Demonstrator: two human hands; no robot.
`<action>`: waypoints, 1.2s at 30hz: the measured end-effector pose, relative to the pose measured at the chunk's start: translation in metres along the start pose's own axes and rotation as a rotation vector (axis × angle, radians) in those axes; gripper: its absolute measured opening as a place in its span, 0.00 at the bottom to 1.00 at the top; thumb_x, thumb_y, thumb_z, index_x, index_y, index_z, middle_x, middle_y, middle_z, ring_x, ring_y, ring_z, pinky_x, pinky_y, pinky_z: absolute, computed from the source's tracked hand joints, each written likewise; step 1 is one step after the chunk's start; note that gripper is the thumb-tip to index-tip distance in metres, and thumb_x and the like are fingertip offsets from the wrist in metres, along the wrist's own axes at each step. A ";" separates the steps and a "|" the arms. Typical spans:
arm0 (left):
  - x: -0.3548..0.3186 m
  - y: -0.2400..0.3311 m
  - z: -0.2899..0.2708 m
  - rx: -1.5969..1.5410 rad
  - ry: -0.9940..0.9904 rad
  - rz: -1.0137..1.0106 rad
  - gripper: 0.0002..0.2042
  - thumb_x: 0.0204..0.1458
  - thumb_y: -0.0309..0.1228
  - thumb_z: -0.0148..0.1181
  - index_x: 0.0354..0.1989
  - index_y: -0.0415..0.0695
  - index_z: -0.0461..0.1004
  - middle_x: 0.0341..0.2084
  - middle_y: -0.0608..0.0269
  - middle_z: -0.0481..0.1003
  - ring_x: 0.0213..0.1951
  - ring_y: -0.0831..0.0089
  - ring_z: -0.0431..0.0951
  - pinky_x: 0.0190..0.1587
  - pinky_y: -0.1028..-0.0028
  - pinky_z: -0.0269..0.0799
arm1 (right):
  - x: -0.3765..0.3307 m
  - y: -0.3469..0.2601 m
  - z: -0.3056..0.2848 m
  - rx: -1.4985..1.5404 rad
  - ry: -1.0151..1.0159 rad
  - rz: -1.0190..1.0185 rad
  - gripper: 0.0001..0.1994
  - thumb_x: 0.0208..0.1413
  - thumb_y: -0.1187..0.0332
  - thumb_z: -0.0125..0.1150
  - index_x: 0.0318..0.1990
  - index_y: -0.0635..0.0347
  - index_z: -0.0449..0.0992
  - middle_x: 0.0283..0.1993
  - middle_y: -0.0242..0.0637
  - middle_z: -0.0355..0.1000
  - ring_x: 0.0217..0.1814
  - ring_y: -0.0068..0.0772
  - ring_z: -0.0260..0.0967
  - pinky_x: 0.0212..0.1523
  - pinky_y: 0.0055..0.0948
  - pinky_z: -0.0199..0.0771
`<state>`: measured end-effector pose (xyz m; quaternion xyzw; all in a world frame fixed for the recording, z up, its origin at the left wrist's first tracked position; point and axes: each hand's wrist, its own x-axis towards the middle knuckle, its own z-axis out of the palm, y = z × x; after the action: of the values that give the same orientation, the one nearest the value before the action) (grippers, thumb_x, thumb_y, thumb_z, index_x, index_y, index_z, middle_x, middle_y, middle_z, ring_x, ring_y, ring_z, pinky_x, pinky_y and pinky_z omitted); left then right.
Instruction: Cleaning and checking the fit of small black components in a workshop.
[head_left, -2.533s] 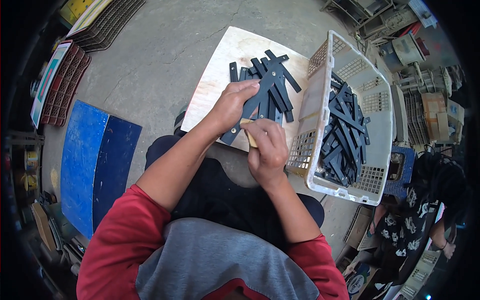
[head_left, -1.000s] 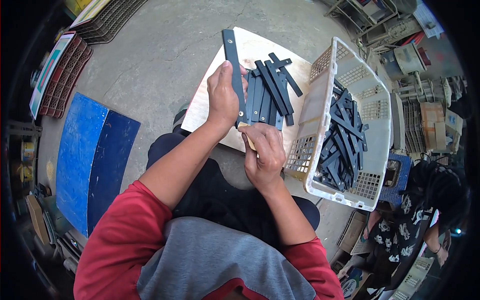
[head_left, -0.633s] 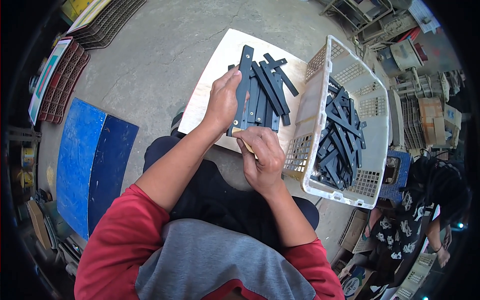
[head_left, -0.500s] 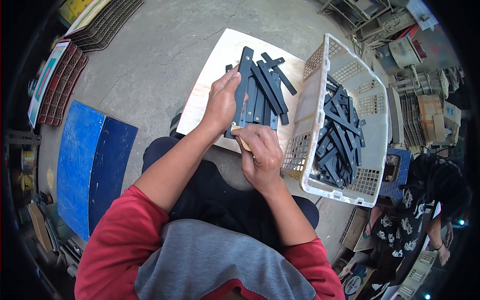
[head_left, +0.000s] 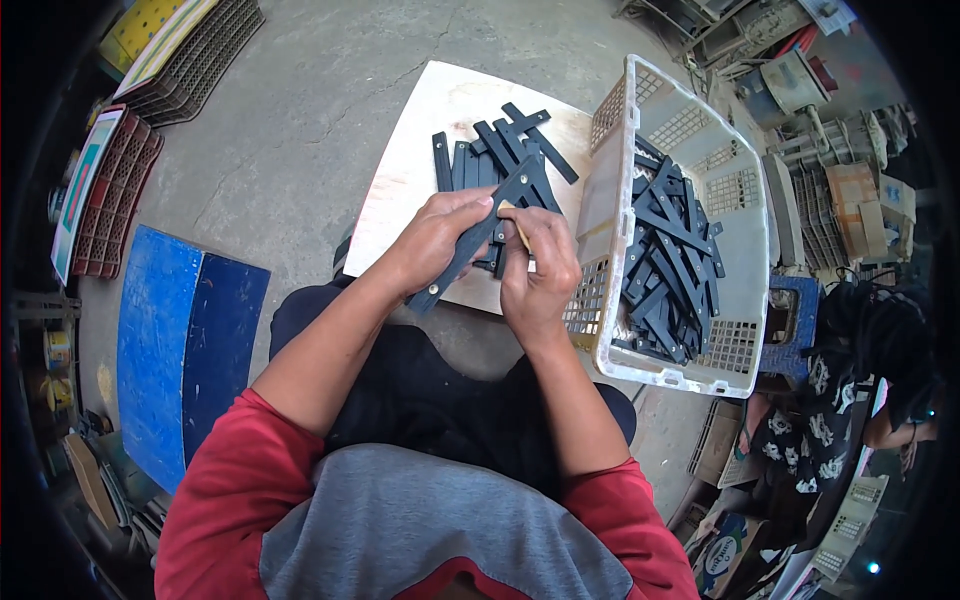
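My left hand (head_left: 438,240) is closed around a flat black bar (head_left: 462,256) with a metal-ringed hole near each end. It holds the bar aslant, the lower end toward me and the upper end away to the right. My right hand (head_left: 542,268) pinches a thin, tan, folded piece (head_left: 518,226) that looks like sandpaper, against the bar's right edge near its upper end. Beneath and beyond the hands, several similar black bars (head_left: 443,160) lie loosely piled on a pale wooden board (head_left: 400,170). My hands and the held bar hide part of that pile.
Right of the board stands a white plastic crate (head_left: 612,200) holding many black bars (head_left: 668,262). A blue box (head_left: 160,350) sits on the floor at left, below stacked dark red crates (head_left: 112,210). Another person (head_left: 830,400) is at far right, near cardboard boxes (head_left: 860,215).
The held bar has turned from nearly upright to a slant, its lower end now left and nearer me. My right hand with the tan piece has moved from its lower end toward its upper end.
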<state>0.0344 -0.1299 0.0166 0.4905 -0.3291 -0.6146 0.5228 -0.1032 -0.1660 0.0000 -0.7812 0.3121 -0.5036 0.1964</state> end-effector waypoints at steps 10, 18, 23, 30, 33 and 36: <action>-0.011 0.003 -0.017 -0.014 -0.160 -0.048 0.22 0.60 0.38 0.42 0.60 0.38 0.60 0.10 0.70 0.60 0.11 0.84 0.58 0.14 0.83 0.55 | 0.018 0.015 0.004 -0.070 0.151 0.126 0.07 0.47 0.82 0.55 0.34 0.65 0.76 0.32 0.45 0.71 0.34 0.43 0.71 0.36 0.33 0.69; -0.014 0.006 -0.021 -0.026 -0.116 -0.051 0.23 0.60 0.39 0.42 0.59 0.38 0.61 0.11 0.69 0.60 0.11 0.83 0.58 0.13 0.82 0.56 | 0.019 0.021 0.007 0.117 0.189 0.396 0.06 0.54 0.75 0.55 0.35 0.68 0.76 0.33 0.40 0.72 0.37 0.33 0.70 0.43 0.27 0.68; -0.013 0.005 -0.022 -0.038 -0.105 -0.015 0.22 0.60 0.38 0.41 0.58 0.38 0.62 0.10 0.70 0.60 0.11 0.84 0.58 0.13 0.83 0.55 | 0.016 0.015 0.013 0.001 0.117 0.137 0.05 0.51 0.79 0.56 0.36 0.65 0.76 0.34 0.42 0.72 0.37 0.35 0.70 0.40 0.28 0.69; -0.013 0.005 -0.023 -0.030 -0.084 -0.029 0.21 0.60 0.38 0.41 0.57 0.37 0.63 0.10 0.71 0.60 0.11 0.84 0.58 0.13 0.83 0.55 | 0.018 0.017 0.015 -0.126 0.093 0.002 0.10 0.44 0.84 0.56 0.35 0.62 0.75 0.32 0.42 0.70 0.34 0.41 0.70 0.35 0.33 0.69; -0.013 0.005 -0.023 -0.043 -0.081 -0.032 0.21 0.59 0.37 0.41 0.57 0.37 0.64 0.10 0.71 0.60 0.11 0.84 0.58 0.13 0.83 0.55 | 0.013 0.012 0.016 -0.163 0.070 -0.043 0.11 0.43 0.85 0.55 0.35 0.62 0.75 0.31 0.42 0.69 0.34 0.41 0.69 0.35 0.35 0.68; -0.013 0.006 -0.022 -0.016 -0.112 -0.045 0.21 0.59 0.37 0.41 0.56 0.37 0.64 0.11 0.70 0.61 0.11 0.84 0.59 0.13 0.83 0.55 | 0.018 0.020 0.013 -0.157 0.082 -0.018 0.12 0.42 0.85 0.55 0.35 0.62 0.75 0.32 0.43 0.69 0.35 0.42 0.69 0.36 0.35 0.68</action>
<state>0.0564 -0.1164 0.0189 0.4585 -0.3419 -0.6553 0.4934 -0.0924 -0.1933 -0.0060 -0.7758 0.3513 -0.5108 0.1172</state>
